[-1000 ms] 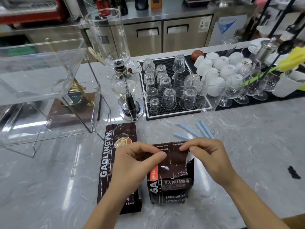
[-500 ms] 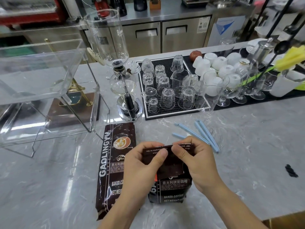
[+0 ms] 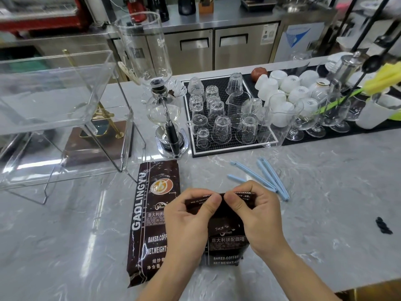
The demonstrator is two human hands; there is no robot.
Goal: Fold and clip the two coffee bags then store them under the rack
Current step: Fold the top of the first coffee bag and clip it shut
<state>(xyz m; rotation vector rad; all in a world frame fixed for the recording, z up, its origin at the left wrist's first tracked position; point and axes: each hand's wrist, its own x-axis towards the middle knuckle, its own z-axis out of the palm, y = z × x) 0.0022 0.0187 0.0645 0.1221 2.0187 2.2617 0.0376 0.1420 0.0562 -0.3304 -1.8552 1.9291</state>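
Two dark brown coffee bags lie on the marble counter. The left coffee bag [image 3: 152, 216] lies flat and unfolded. The right coffee bag [image 3: 225, 246] has its top rolled down toward me. My left hand [image 3: 188, 222] and my right hand [image 3: 258, 216] both pinch that folded top edge, thumbs almost touching in the middle. Light blue bag clips [image 3: 264, 177] lie loose on the counter just beyond my right hand. The clear acrylic rack [image 3: 54, 118] stands at the left, its open underside facing the bags.
A glass siphon coffee maker [image 3: 160, 105] stands behind the left bag. A black mat with several upturned glasses [image 3: 221, 118] sits beyond the clips, white cups and stemmed glasses to its right. A small black scrap [image 3: 383, 224] lies at the far right.
Both hands have rolled the right bag's top further down and drawn together, thumbs now nearly meeting. The bag looks shorter than before.
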